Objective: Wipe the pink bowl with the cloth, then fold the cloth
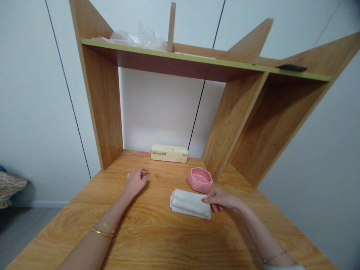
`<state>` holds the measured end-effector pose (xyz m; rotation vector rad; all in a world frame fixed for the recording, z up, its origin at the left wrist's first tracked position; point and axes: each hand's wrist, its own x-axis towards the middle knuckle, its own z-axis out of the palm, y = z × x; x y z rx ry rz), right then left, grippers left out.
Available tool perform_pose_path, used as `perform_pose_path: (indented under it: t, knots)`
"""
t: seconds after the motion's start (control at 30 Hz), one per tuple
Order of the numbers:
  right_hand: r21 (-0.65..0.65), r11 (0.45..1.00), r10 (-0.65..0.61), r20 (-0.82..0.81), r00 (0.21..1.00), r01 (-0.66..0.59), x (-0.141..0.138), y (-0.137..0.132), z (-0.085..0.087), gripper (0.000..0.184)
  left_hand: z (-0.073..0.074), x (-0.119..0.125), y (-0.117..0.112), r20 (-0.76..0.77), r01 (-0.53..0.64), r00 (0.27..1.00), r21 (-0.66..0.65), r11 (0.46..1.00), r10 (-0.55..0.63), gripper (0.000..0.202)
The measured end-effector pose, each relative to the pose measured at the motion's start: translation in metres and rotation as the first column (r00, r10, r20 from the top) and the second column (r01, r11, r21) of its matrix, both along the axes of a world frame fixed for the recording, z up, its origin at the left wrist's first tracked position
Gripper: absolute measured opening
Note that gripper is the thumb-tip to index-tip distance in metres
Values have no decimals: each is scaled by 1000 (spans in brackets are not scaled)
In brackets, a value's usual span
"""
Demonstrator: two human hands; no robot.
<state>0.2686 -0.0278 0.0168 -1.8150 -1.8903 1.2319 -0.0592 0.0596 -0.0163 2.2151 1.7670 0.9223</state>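
Note:
A folded white cloth (pixel 189 203) lies in front of the pink ashtray (pixel 200 180). My right hand (pixel 219 198) pinches the cloth's right end, thumb on top and the other fingers at its side. Whether that end is lifted off the wood I cannot tell. The ashtray, many-sided with a notched rim, stands just behind this hand. To the left, my left hand (pixel 136 181) is over the desk with nothing in it, its fingers loosely bent and partly apart. Behind both hands, a long cream box (pixel 169 153) with printed lettering sits near the back wall.
The wooden desk (pixel 157 240) carries a shelf unit with upright side panels. Overhead runs a shelf (pixel 168 56) with a yellow-green edge. On it are a clear plastic bag (pixel 137 39) and a flat dark object (pixel 291 68). Patterned fabric (pixel 11 185) shows at far left.

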Motion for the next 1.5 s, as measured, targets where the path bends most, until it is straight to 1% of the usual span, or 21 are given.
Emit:
perform_pose_path:
  t: [0.17, 0.23, 0.33, 0.47, 0.53, 0.6, 0.67, 0.73, 0.8, 0.87, 0.93, 1.0, 1.03, 1.07, 1.17, 1.23, 1.33, 1.5]
  knots:
    - [-6, 999, -34, 65, 997, 34, 39, 0, 4, 47, 1, 0, 0, -13, 4, 1000, -7, 1000, -4, 24]
    - [-3, 999, -52, 102, 993, 53, 47, 1, 7, 48, 1, 1, -1, -21, 8, 1000, -14, 1000, -9, 24]
    - [25, 996, -92, 165, 982, 90, 52, 4, 9, 48, 2, 2, -2, -31, 17, 999, -24, 1000, -17, 24]
    - [92, 987, -155, 274, 949, 135, 47, 5, 9, 42, 3, 3, -4, -41, 31, 999, -31, 999, -32, 25]
    - [143, 975, -212, 347, 914, 171, 42, 5, 12, 37, 3, 3, -4, -43, 41, 998, -30, 999, -42, 25]
    - [232, 947, -302, 417, 857, 221, 34, 5, 18, 27, 3, 3, -4, -42, 52, 998, -28, 998, -53, 25]
    - [339, 906, -394, 457, 797, 253, 19, 5, 25, 21, 2, 3, -4, -38, 65, 997, -25, 998, -65, 25]
    - [425, 871, -441, 461, 770, 245, -4, 4, 31, 26, 0, 4, -3, -30, 81, 996, -18, 997, -82, 26]
    - [476, 860, -415, 441, 796, 185, -35, 4, 33, 28, -1, 5, -3, -23, 110, 994, -5, 994, -110, 28]
    - [503, 860, -326, 412, 851, 86, -68, 4, 29, 24, -1, 6, -3, -22, 153, 988, 11, 988, -152, 30]
    - [518, 855, -221, 387, 895, -13, -97, 4, 18, 21, -2, 7, -5, -28, 203, 979, 28, 979, -202, 32]
    - [529, 837, -72, 361, 930, -140, -116, 4, 3, 27, -2, 8, -7, -40, 256, 966, 41, 966, -254, 34]
    - [534, 826, -19, 348, 937, -181, -122, 5, -5, 32, -1, 9, -8, -48, 282, 959, 46, 958, -280, 35]
    - [542, 818, 1, 335, 942, -193, -126, 5, -14, 38, -1, 10, -10, -55, 307, 951, 49, 950, -305, 36]
    - [552, 818, -19, 305, 952, -161, -129, 7, -36, 49, -1, 14, -14, -66, 367, 929, 46, 929, -364, 39]
    - [536, 829, -5, 291, 957, -159, -130, 6, -44, 51, -1, 17, -18, -67, 396, 917, 39, 917, -393, 40]
    - [495, 851, 43, 267, 963, -175, -134, 2, -47, 53, -1, 20, -22, -63, 433, 900, 25, 901, -431, 43]
    - [457, 870, 87, 228, 970, -186, -139, -7, -44, 55, -3, 26, -27, -63, 482, 875, -6, 876, -481, 45]
